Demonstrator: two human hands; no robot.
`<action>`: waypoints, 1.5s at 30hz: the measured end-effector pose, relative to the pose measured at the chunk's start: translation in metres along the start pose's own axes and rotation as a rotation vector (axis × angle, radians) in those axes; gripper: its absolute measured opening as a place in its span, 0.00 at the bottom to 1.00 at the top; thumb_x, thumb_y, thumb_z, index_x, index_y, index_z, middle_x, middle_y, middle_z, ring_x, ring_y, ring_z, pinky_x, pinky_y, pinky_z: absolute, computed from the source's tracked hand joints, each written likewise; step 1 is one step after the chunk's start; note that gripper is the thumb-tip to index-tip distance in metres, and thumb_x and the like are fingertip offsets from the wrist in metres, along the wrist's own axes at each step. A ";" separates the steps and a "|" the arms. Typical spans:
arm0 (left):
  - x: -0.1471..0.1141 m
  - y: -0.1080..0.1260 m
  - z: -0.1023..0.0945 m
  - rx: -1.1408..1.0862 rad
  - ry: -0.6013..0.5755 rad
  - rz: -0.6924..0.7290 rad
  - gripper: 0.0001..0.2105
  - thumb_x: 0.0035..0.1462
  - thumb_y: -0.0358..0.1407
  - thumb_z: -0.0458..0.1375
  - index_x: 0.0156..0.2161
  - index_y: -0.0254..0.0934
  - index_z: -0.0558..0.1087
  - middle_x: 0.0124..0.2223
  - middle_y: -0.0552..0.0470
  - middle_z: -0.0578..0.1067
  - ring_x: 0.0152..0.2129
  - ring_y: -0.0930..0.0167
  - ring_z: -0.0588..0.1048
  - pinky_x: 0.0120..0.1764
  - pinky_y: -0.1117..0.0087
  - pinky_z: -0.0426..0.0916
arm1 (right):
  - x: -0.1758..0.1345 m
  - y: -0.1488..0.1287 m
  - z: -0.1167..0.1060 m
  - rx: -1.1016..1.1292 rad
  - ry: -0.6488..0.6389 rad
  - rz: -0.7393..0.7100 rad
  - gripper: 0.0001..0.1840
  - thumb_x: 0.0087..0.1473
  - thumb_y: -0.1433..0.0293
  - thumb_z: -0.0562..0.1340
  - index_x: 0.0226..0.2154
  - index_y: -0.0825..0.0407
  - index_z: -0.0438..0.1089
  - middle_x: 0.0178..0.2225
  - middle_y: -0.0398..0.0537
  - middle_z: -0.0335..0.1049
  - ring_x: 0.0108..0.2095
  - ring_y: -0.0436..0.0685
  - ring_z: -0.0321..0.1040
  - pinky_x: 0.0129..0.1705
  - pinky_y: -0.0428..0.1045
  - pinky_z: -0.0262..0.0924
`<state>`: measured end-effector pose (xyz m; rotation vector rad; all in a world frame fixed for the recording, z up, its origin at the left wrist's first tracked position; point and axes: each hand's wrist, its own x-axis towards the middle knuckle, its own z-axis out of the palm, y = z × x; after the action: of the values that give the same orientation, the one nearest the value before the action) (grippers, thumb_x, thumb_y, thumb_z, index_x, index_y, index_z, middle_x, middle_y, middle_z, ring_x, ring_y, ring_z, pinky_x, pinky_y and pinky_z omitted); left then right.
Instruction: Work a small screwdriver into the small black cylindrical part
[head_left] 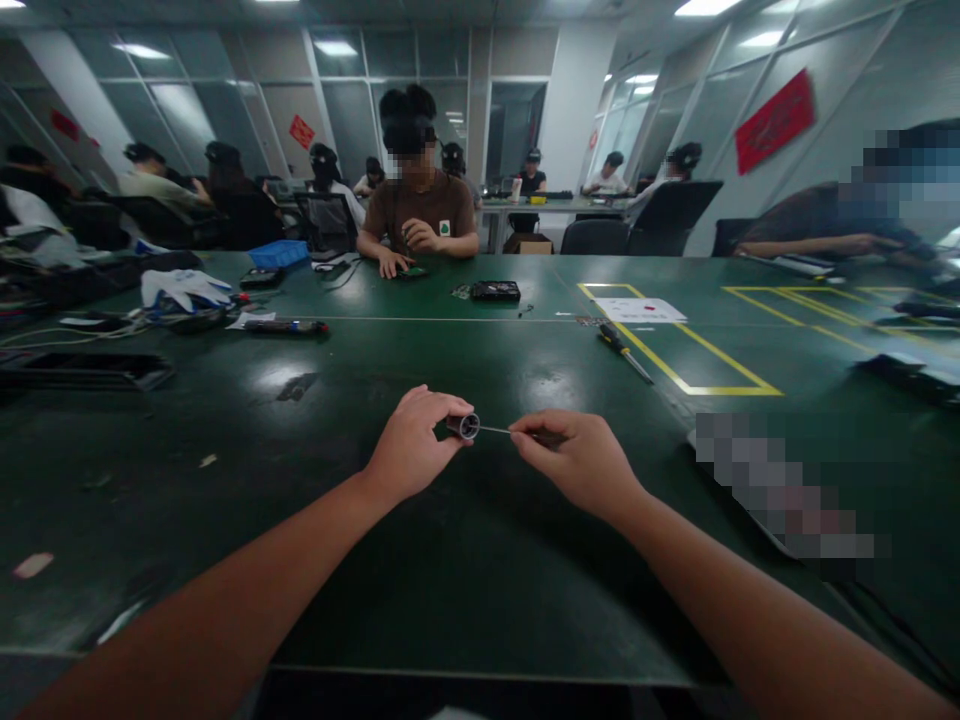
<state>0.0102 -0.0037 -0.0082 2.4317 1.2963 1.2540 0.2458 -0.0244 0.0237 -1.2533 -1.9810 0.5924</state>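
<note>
My left hand [415,440] is closed around a small dark cylinder with a round, pale grey rim [469,426]. Its open end faces right, and some detail shows inside it, too small to make out. From the right, my right hand [574,455] pinches a tool with a thin metal shaft [495,430]. The tip of that shaft reaches the cylinder's open end; how far in it goes I cannot tell. Fingers hide most of the tool's dark handle. Both hands are above the green table [480,580].
A yellow-and-black screwdriver [626,352] lies beyond my right hand, near a white paper sheet [637,310]. Dark electronic parts [495,291], a blue bin [279,254] and white gloves [186,290] are farther off. A co-worker [418,205] sits opposite.
</note>
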 end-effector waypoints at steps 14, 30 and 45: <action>0.002 0.005 -0.004 0.009 0.025 -0.006 0.16 0.48 0.30 0.72 0.42 0.41 0.77 0.47 0.50 0.82 0.45 0.63 0.80 0.62 0.42 0.59 | -0.002 0.003 -0.002 0.047 0.011 0.042 0.09 0.56 0.64 0.65 0.34 0.50 0.81 0.28 0.46 0.80 0.27 0.56 0.74 0.31 0.50 0.65; 0.002 0.004 -0.003 -0.007 -0.008 0.065 0.12 0.51 0.28 0.69 0.41 0.40 0.77 0.46 0.50 0.83 0.44 0.64 0.80 0.62 0.43 0.60 | 0.003 0.012 -0.005 0.211 -0.084 0.123 0.08 0.55 0.64 0.66 0.33 0.51 0.80 0.27 0.45 0.78 0.26 0.53 0.70 0.30 0.49 0.63; 0.003 0.007 -0.008 0.011 0.068 -0.110 0.17 0.48 0.29 0.72 0.44 0.39 0.76 0.45 0.48 0.81 0.43 0.61 0.80 0.57 0.45 0.66 | 0.003 0.012 -0.004 0.659 -0.001 0.115 0.06 0.53 0.68 0.70 0.35 0.51 0.74 0.27 0.41 0.71 0.27 0.49 0.66 0.31 0.46 0.64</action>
<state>0.0097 -0.0081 0.0022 2.3087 1.4370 1.3150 0.2549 -0.0165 0.0196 -0.9433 -1.5201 1.1832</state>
